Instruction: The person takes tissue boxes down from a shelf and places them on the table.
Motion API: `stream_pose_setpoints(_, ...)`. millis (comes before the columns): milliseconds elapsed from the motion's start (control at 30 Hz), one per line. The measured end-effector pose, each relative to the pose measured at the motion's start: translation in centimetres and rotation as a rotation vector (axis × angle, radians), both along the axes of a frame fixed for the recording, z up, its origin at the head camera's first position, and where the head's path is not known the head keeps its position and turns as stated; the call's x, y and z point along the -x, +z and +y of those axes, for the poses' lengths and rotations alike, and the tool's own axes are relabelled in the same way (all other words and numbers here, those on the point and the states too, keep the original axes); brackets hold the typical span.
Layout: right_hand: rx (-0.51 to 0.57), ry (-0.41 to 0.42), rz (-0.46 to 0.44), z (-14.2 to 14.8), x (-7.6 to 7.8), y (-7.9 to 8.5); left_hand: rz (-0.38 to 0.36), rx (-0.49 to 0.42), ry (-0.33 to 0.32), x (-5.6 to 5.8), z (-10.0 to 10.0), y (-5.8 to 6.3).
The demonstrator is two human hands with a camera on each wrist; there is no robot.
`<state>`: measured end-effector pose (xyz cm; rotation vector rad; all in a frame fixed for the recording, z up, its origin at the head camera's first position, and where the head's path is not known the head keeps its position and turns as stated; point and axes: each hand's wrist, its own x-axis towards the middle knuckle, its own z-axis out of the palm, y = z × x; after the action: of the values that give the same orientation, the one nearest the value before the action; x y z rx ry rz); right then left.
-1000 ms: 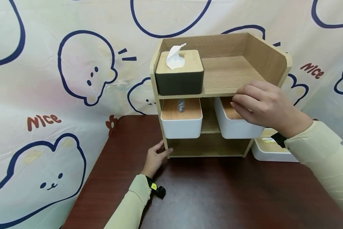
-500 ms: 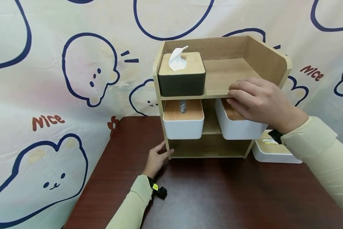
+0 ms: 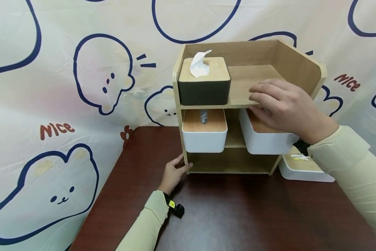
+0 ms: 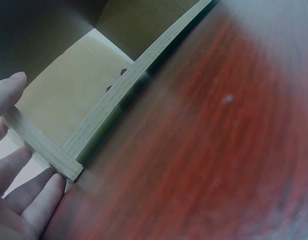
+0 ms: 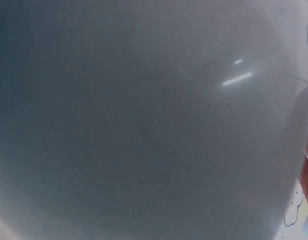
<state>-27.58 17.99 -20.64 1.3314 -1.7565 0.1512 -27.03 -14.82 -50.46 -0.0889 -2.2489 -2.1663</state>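
Head view, left hand: the left hand (image 3: pixel 172 176) pinches the wooden shelf (image 3: pixel 244 73) low on its left side panel (image 4: pixel 46 150), thumb inside, fingers outside; I judge this steadies it.
Table: the table (image 3: pixel 225 216) spreads beside those fingers and bears the shelf, which stands upright between the hands.
White container: it (image 3: pixel 307 173) stands on the table, below the right fingers, beside the shelf, perhaps set aside.
White boxes: one (image 3: pixel 204 142) sits above the left fingers, the other (image 3: pixel 267 143) just under the right; both jut past the middle board, I suppose for easy reach.
Right hand: the right hand (image 3: pixel 285 108) has bent fingers above the top board's front edge and the thumb below; whether they pinch it I cannot tell, my right wrist feed being mostly grey blur.
Tissue box: left of the right fingers, the tissue box (image 3: pixel 204 92) tucks against the side, probably for stability, tissue (image 3: pixel 200 64) up for pulling.
Count: two hands, one table, one white container, two white boxes, one shelf, one tissue box.
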Motion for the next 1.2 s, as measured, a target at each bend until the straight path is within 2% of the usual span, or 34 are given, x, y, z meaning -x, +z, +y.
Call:
stream_pose_setpoints(100,-0.007,-0.018,-0.01,0.0,0.0,0.2,-0.018,0.002,-0.005,0.0,0.0,0.1)
stream_pose_setpoints(300,-0.065,-0.115,-0.05,0.0,0.1,0.6,-0.019,0.021,-0.005,0.1,-0.1,0.0)
stream_pose_setpoints(467,-0.08,-0.138,-0.118,0.2,0.2,0.6,-0.006,0.019,-0.003,0.1,0.0,-0.1)
stream_pose_setpoints(567,-0.081,-0.137,-0.144,0.1,0.2,0.6,0.008,0.019,0.003,0.2,0.0,0.0)
stream_pose_setpoints(767,-0.074,-0.109,-0.132,-0.5,0.4,0.7,0.021,0.024,0.015,0.2,0.0,0.1)
stream_pose_setpoints(967,-0.068,-0.075,-0.2,-1.0,0.6,0.4,0.013,0.027,0.014,0.2,0.0,0.2)
stream_pose_setpoints(1200,-0.118,-0.115,-0.261,-1.1,0.9,0.1,0.012,0.05,0.021,0.0,0.0,0.3)
